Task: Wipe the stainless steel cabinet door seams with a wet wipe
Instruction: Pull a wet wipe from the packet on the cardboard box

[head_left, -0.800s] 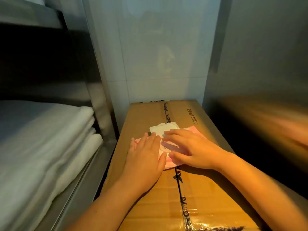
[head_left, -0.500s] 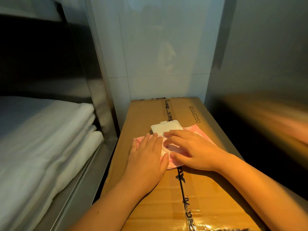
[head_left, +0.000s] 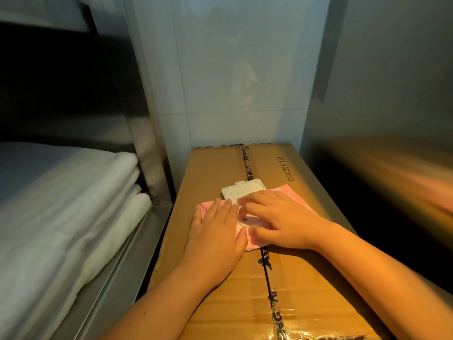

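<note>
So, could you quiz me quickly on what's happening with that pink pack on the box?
1. True or false: the white lid of the pink wipe pack is flipped open.
2. What does the pack lie on? A) a cardboard box B) a metal tray C) the floor
3. Fill in: the ___ hand lies flat on one end of the pack, while the right hand rests its fingers around the opening.
Key: 1 true; 2 A; 3 the left hand.

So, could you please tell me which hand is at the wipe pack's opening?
The right hand: its fingers rest at the round opening beside the open white lid. The left hand lies flat on the left of the pink wipe pack.
</note>
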Action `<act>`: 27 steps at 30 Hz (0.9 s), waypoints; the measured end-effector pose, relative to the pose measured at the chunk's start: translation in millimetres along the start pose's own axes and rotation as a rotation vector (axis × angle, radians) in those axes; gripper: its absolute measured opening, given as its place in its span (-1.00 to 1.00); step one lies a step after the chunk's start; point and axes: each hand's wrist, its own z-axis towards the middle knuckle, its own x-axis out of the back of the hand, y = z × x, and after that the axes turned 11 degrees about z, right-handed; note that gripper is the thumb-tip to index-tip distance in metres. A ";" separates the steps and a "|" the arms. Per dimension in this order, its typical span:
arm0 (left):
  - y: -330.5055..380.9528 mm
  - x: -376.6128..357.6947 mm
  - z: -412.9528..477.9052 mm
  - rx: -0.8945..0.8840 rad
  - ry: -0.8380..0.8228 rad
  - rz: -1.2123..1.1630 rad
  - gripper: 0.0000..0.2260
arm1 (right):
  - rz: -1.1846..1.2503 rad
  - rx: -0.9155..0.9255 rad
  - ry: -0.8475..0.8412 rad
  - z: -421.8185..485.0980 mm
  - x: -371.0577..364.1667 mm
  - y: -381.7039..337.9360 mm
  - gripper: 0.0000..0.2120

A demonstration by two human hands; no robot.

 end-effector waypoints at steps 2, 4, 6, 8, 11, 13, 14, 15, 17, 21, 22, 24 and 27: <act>0.2 -0.5 0.6 0.000 -0.002 -0.002 -0.54 | -0.003 0.003 -0.005 0.5 -0.5 0.8 -0.63; 0.3 -0.3 0.8 0.001 0.000 -0.006 -0.54 | -0.007 0.009 -0.011 1.6 -0.2 1.5 -0.63; 0.4 0.4 0.6 0.003 0.002 -0.013 -0.55 | -0.012 0.019 -0.021 3.3 0.9 2.0 -0.63; 0.0 1.1 -0.2 0.006 0.005 -0.019 -0.55 | -0.012 0.030 -0.028 4.8 1.7 2.8 -0.63; -1.1 1.9 -1.5 0.006 0.014 -0.025 -0.55 | 0.001 0.032 -0.030 5.3 1.1 4.4 -0.62; -1.2 2.0 -1.8 0.007 0.019 -0.025 -0.54 | 0.008 0.032 -0.033 5.1 0.6 5.4 -0.62; -1.0 1.8 -1.8 0.008 0.019 -0.024 -0.54 | 0.012 0.031 -0.035 5.2 0.5 5.9 -0.63; -0.8 1.6 -1.7 0.008 0.017 -0.023 -0.53 | 0.015 0.029 -0.036 5.3 0.4 6.4 -0.64; -0.5 0.8 -1.0 0.009 0.014 -0.021 -0.53 | 0.017 0.028 -0.039 6.1 0.1 7.3 -0.66; -1.3 -0.5 -0.7 0.010 0.016 -0.026 -0.54 | 0.010 0.035 -0.051 8.0 -0.1 7.7 -0.68; -1.5 -0.7 -0.8 0.009 0.021 -0.030 -0.54 | 0.012 0.038 -0.052 8.2 -0.1 7.6 -0.69; -1.3 -0.7 -1.3 0.009 0.026 -0.039 -0.54 | 0.019 0.041 -0.049 7.9 -0.6 7.3 -0.73; -1.4 -0.4 -1.6 0.008 0.026 -0.034 -0.54 | 0.036 0.044 -0.040 7.3 -0.8 6.8 -0.83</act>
